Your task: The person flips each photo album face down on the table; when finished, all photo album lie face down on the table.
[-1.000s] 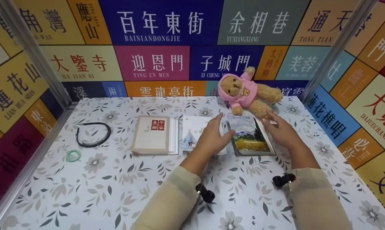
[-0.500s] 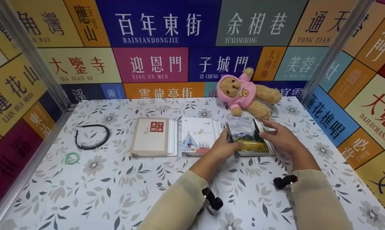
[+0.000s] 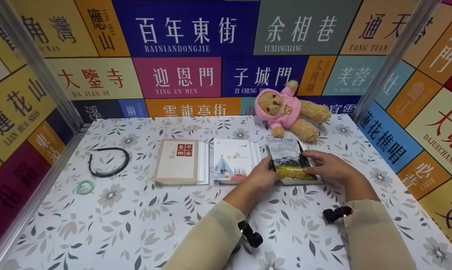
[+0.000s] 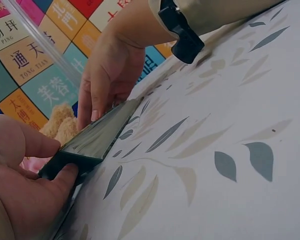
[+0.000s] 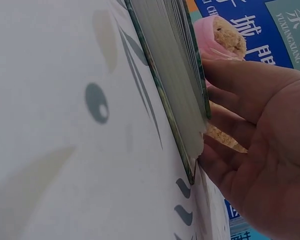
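Observation:
A hardcover book (image 3: 288,155) with a landscape painting on its cover lies on the table below the teddy bear. My left hand (image 3: 261,174) grips it at the spine; in the left wrist view, a finger is on top and the thumb presses the dark spine (image 4: 80,162). My right hand (image 3: 329,165) holds the opposite side, with fingertips on the cover and at the page edge. In the right wrist view, the pages (image 5: 172,75) show between the two covers, and my right fingers (image 5: 215,157) touch their corner.
Left of it lie a white book (image 3: 231,157) with a tent picture and a beige book (image 3: 177,161) with red squares. A black headband (image 3: 109,174) and a green ring (image 3: 84,187) are at far left. The teddy bear (image 3: 286,108) in pink leans against the printed wall (image 3: 188,77).
My left hand has come down from over the white book onto the spine of the landscape book. My right hand has shifted from the upper right corner onto the book's right side.

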A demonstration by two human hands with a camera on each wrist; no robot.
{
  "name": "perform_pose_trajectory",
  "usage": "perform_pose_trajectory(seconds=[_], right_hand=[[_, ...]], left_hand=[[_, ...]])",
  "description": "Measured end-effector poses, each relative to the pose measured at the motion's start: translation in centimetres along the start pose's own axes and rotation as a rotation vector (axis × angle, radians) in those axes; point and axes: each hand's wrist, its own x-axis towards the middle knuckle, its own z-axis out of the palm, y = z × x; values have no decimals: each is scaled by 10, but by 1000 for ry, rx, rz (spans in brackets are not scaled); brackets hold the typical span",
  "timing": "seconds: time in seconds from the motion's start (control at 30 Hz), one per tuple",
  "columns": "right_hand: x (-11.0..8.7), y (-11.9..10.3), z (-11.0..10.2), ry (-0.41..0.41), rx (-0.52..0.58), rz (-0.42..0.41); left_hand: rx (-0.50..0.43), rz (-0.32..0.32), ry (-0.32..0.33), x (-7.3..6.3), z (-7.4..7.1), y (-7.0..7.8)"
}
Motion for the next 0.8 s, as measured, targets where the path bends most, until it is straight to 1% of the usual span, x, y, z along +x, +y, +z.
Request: perform_pose_trajectory(seconds=[0.1, 0.2, 0.3, 0.4, 0.53, 0.63, 0.7, 0.8], right_hand=[[-1, -2, 1, 0, -12, -15], [-3, -7, 2, 0, -23, -30], [-4, -13, 3, 2, -6, -29], [-4, -21, 5, 4, 12, -30], [-4, -29, 9, 9, 21, -28], [-3, -35, 13, 15, 10, -24], [-3, -39, 15, 31, 7, -25], [-3, -45, 18, 64, 10, -57]], left_hand=[[11, -1, -8, -1, -1, 2], [-20, -5, -2, -2, -1, 6], [-74, -10, 31, -3, -1, 11], [-152, -26, 51, -5, 0, 14], [-274, -46, 38, -6, 2, 14], [-349, -45, 36, -6, 3, 13], [-377, -45, 46, -5, 3, 12], [-404, -72, 64, -5, 1, 13]])
